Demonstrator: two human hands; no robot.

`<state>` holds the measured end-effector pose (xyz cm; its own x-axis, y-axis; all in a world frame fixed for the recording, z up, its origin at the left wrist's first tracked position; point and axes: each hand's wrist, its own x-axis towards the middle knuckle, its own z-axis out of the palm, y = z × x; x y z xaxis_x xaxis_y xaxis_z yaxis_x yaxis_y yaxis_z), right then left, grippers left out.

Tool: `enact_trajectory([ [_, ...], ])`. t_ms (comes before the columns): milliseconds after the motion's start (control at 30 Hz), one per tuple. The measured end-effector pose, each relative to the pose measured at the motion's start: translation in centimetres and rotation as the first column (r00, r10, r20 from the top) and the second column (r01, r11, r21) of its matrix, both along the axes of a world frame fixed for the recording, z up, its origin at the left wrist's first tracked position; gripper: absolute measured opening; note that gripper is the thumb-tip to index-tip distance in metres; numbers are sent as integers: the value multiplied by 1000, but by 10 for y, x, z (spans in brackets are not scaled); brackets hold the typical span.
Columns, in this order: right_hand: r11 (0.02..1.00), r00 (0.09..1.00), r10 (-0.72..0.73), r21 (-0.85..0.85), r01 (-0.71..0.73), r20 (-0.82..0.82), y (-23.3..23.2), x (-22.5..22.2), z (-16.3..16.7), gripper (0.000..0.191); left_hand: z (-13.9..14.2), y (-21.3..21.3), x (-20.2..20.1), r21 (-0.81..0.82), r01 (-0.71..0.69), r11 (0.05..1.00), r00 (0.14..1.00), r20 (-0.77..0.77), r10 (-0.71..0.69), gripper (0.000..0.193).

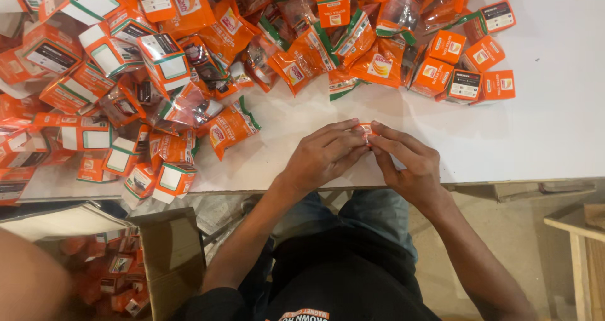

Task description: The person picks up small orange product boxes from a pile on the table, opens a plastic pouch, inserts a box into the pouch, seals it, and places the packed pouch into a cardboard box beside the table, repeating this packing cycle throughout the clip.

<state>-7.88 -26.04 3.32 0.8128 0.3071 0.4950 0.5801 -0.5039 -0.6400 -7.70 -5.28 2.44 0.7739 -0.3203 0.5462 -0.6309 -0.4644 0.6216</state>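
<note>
A small orange packet (365,129) sits pinched between both hands near the front edge of the white table (542,126). The left hand (324,155) and right hand (406,160) close fingertips on it from opposite sides, equally near. Its long axis cannot be told. Heaped orange boxes (113,63) lie beyond, up-left.

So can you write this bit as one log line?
left hand: pinching small orange packet | right hand: pinching same packet | white table: orange boxes heaped
</note>
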Motion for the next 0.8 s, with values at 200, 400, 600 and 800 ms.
enact_trajectory([
  [200, 997, 995, 75, -6, -76, -71, -12, 0, 0, 28, -4, 2, -10, 36, 25, 999, 999, 26, -26, 21],
  [400, 986, 992, 126, -108, -125, 3, -12, 2, 8, 22, 12, 0, -14, 172, -5, 985, 998, 58, -5, 18],
  [600, 937, 983, 12, -345, 53, 181, -6, 8, 20, 10, 29, 28, 20, 235, -42, 971, 999, 27, 37, 37],
  [800, 818, 981, -13, -562, 121, 192, -7, 14, 47, 16, 69, 53, 107, 51, -405, 913, 895, 228, 384, 59],
])
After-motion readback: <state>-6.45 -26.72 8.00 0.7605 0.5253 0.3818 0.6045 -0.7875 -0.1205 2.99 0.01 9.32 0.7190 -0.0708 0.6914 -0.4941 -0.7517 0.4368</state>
